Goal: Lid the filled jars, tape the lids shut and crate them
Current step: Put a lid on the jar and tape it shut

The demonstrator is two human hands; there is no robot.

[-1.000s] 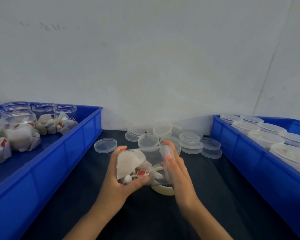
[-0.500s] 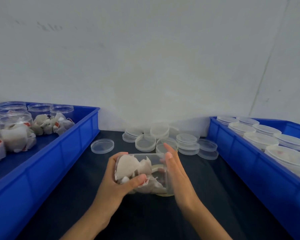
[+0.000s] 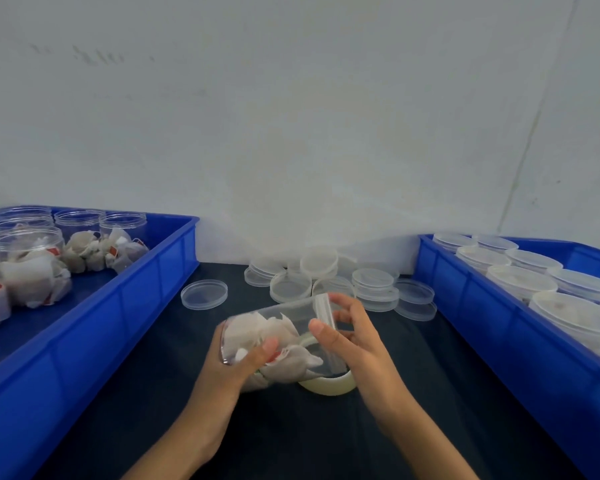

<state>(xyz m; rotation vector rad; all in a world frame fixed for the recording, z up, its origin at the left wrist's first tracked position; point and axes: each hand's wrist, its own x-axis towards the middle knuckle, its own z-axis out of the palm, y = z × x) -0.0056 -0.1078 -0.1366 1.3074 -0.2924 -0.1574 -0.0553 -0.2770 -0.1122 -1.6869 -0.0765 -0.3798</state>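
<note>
A clear jar [image 3: 284, 334] filled with white tea bags is held on its side above the dark table. My left hand [image 3: 232, 368] grips its base end, thumb across the wall. My right hand [image 3: 354, 337] grips the lidded end, thumb and fingers round the ribbed lid [image 3: 326, 313]. A roll of pale tape [image 3: 329, 384] lies on the table just under the jar, partly hidden. Loose clear lids [image 3: 326, 275] are piled at the back, one single lid [image 3: 204, 294] apart to the left.
A blue crate [image 3: 118, 299] on the left holds open filled jars and loose tea bags. A blue crate [image 3: 499, 323] on the right holds several lidded jars. A white wall stands behind the table.
The jar has tilted, its lidded end rising to the right. My right hand has shifted from the jar's side to curl round the lid. The view has drifted slightly.
</note>
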